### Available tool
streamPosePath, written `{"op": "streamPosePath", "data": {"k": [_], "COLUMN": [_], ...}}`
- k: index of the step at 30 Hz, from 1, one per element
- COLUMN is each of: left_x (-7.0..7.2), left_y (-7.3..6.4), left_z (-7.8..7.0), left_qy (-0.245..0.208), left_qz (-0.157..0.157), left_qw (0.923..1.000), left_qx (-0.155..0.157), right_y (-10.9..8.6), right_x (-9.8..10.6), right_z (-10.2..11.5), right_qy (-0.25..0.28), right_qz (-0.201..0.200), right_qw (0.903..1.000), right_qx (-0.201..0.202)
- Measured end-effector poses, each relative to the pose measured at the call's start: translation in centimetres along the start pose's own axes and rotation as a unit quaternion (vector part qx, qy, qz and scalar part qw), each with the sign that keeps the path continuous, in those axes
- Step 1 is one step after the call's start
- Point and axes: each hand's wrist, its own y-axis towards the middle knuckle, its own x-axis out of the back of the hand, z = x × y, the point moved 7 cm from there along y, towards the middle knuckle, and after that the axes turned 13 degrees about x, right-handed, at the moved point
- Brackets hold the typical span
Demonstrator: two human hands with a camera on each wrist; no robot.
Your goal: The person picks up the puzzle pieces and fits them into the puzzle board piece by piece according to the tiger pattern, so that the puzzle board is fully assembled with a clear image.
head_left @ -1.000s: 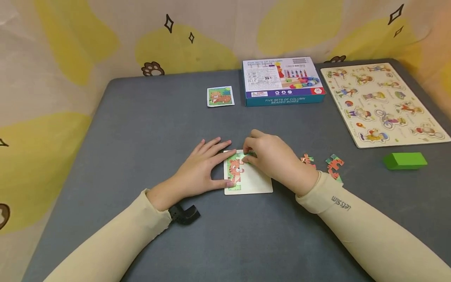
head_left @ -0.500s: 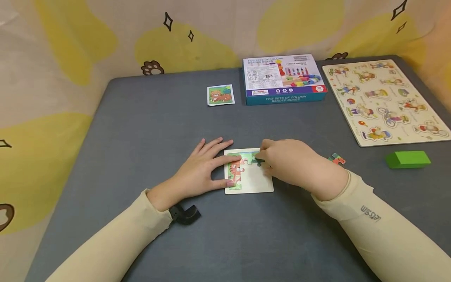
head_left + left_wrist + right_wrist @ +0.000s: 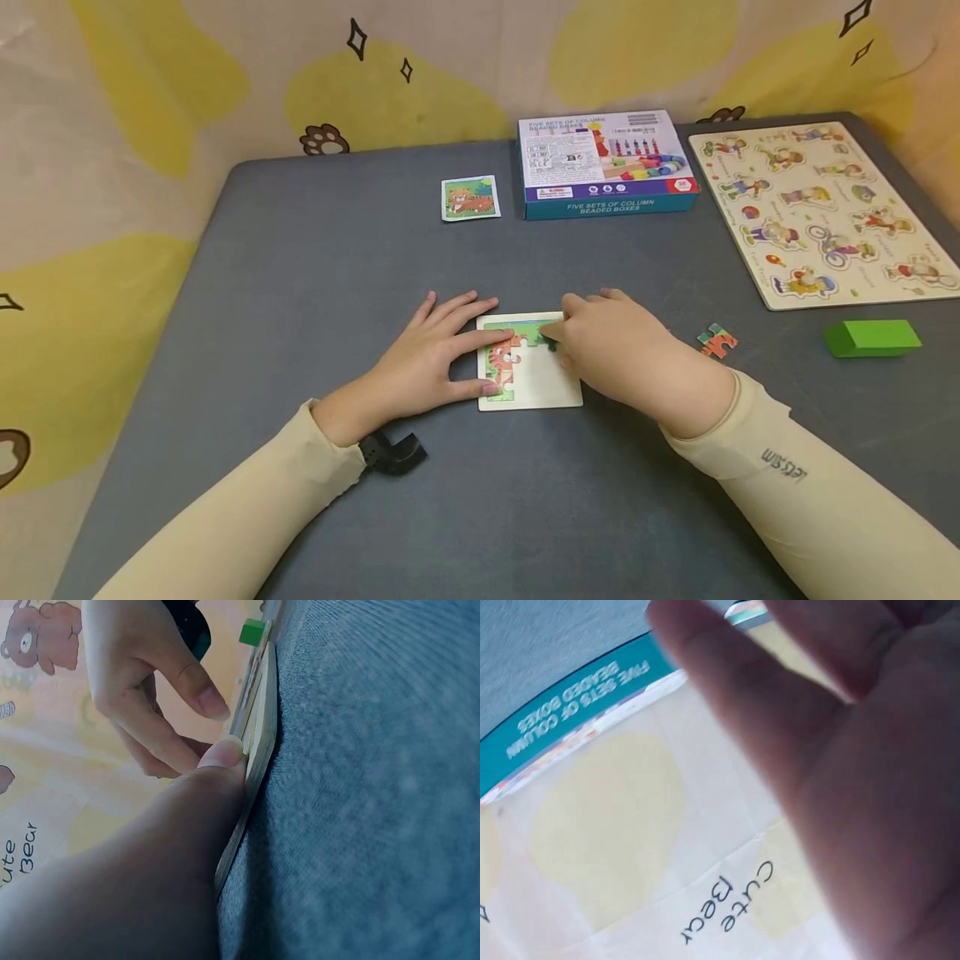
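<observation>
A small jigsaw board (image 3: 543,379) lies flat on the grey table, with joined tiger puzzle pieces (image 3: 500,367) along its left side and top. My left hand (image 3: 420,362) is spread, thumb and index finger resting on the board's left part. In the left wrist view its thumb (image 3: 223,754) lies at the board's edge. My right hand (image 3: 626,354) is over the board's upper right, pinching a dark green jigsaw piece (image 3: 551,343) that it mostly hides. A loose orange-and-green jigsaw piece (image 3: 717,342) lies right of that hand.
A small tiger picture card (image 3: 470,200) lies at the back. Beside it is a bead box (image 3: 607,167), with a wooden picture puzzle board (image 3: 795,218) to its right. A green block (image 3: 872,339) sits at the right. A patterned cloth (image 3: 420,83) rises behind the table.
My right hand has shifted right from the board's top middle to its upper right, baring the piece at the top. My left hand has stayed in place.
</observation>
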Motion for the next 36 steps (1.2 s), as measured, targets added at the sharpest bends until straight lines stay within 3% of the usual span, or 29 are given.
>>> {"op": "streamPosePath", "data": {"k": [7,15,21,24,29,33,36], "left_x": [-0.1,0.0,-0.1,-0.1,-0.1,-0.2,-0.1], "left_y": [0.0,-0.1,0.1,0.3,0.3,0.2,0.2], "left_z": [0.1,0.0,0.0,0.0,0.1,0.1,0.0], "left_qy": [0.007,0.012,0.006,-0.002,-0.012,-0.013,-0.019], "left_qz": [0.006,0.013,0.011,0.006,0.003,0.005,0.002], "left_qw": [1.0,0.9998,0.9999,0.9999,0.9997,0.9997,0.9995], "left_qx": [-0.002,0.003,-0.003,-0.011,-0.02,-0.022,-0.024], "right_y": [0.3,0.3,0.1,0.0,-0.4,-1.8,-3.7], "right_x": [-0.4,-0.8,-0.4,-0.2,-0.2,0.1,0.0], "right_z": [0.2,0.6,0.3,-0.4,-1.3,-2.7,-4.8], "right_qy": [-0.016,-0.036,-0.031,0.006,0.073,0.102,0.111], "right_qz": [0.01,0.081,0.033,0.01,0.002,-0.002,0.001], "right_qw": [0.9998,0.9959,0.999,0.9999,0.9973,0.9945,0.9938], "right_qx": [-0.011,-0.017,0.0,-0.001,0.009,0.02,0.001]}}
